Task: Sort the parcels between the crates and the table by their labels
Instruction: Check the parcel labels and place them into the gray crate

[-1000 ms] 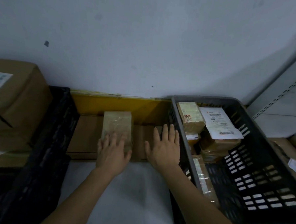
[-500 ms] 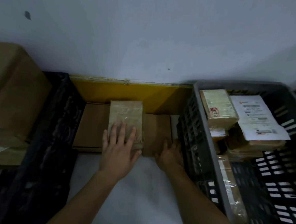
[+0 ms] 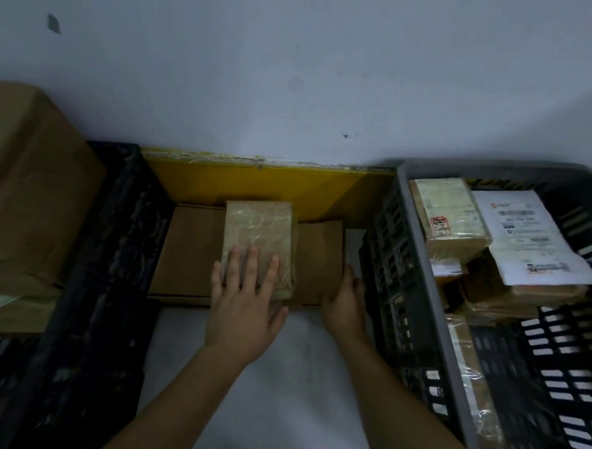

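Two hands are down at the far edge of the pale grey table [image 3: 279, 378], right against the yellow board [image 3: 272, 185] under the white wall [image 3: 296, 70]. Front and centre is the small brown parcel wrapped in shiny clear tape [image 3: 258, 234], a narrow oblong block lying flat, its wrapping crinkled and catching the light, no label readable on the upper face. It sits on top of the flat brown cardboard boxes [image 3: 190, 249] laid side by side on the table between the two crates.

Left hand [image 3: 244, 300] lies palm down on the near end of that parcel, fingers straight and spread across the tape, thumb out to the right at the parcel's near corner. Right hand [image 3: 343, 304] is turned on edge at the right-hand near corner of the cardboard, squeezed in beside the wall of the grey slotted plastic crate [image 3: 417, 299]; its fingers curl over the cardboard edge, but how firmly it grips I cannot tell.

Inside that grey crate sit more taped brown parcels, one with a red-stamped label [image 3: 449, 215], another under a white printed sheet [image 3: 530, 236]. Over on the left, a black plastic crate [image 3: 115, 249] holds a large brown carton [image 3: 32, 193].
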The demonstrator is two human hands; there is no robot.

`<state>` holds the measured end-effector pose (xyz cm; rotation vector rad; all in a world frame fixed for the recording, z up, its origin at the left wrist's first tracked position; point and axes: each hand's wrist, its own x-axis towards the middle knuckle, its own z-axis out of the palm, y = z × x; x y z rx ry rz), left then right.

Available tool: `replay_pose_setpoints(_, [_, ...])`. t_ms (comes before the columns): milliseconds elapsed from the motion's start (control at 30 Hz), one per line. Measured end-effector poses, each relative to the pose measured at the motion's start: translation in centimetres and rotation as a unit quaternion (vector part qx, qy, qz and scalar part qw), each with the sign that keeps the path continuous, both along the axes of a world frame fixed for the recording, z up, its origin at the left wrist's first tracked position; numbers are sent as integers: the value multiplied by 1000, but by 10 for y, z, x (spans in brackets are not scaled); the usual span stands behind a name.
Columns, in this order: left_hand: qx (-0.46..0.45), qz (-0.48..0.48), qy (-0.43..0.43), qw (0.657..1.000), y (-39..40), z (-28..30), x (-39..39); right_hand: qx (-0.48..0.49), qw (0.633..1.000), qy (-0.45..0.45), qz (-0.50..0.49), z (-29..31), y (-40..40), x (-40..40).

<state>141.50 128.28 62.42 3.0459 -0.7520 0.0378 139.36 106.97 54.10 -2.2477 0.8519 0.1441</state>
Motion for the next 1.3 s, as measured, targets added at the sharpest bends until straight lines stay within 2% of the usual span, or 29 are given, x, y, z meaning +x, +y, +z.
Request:
replay_pose_setpoints(100, [3, 1, 10, 1000, 0, 3, 1, 57, 998, -4, -22, -27, -12, 1])
replay_pose_setpoints(200, [-2, 1, 27, 1000, 0, 7, 2, 65, 997, -25, -35, 15, -2, -6])
replay_pose_setpoints(367, [-40, 40, 93, 994, -9, 31, 7, -66, 993, -92, -39, 84, 14, -28])
replay_pose_setpoints(467, [-124, 56, 127, 983, -24, 62, 3, -124, 977, -171, -23, 116, 22, -48])
replay_pose_setpoints(533, [-250, 47, 185, 949, -37, 89, -8, -155, 961, -227, -11, 135, 26, -63])
replay_pose_setpoints(600, [-375, 49, 254, 890, -52, 115, -23, -165, 951, -263, -6, 151, 30, -79])
replay_pose_setpoints(667, [-481, 65, 313, 817, -64, 133, -36, -163, 940, -300, 7, 161, 35, -95])
replay_pose_setpoints(733, [-559, 85, 361, 741, -69, 141, -45, -157, 924, -346, 40, 168, 42, -108])
replay_pose_setpoints(800, [-601, 101, 366, 703, -69, 145, -50, -133, 913, -379, 72, 172, 49, -118])
replay_pose_setpoints(833, [-610, 110, 360, 698, -68, 146, -52, -116, 910, -389, 81, 174, 51, -121])
replay_pose_setpoints(933, [-607, 122, 329, 713, -65, 155, -56, -103, 900, -405, 122, 176, 55, -129])
replay_pose_setpoints(1100, [-641, 170, 285, 692, -53, 159, -54, -82, 892, -406, 183, 181, 57, -139])
replay_pose_setpoints(1200, [-640, 167, 264, 702, -47, 165, -56, -126, 879, -438, 141, 182, 47, -138])
replay_pose_setpoints(1300, [-637, 156, 258, 710, -44, 169, -59, -141, 909, -387, 64, 193, 32, -134])
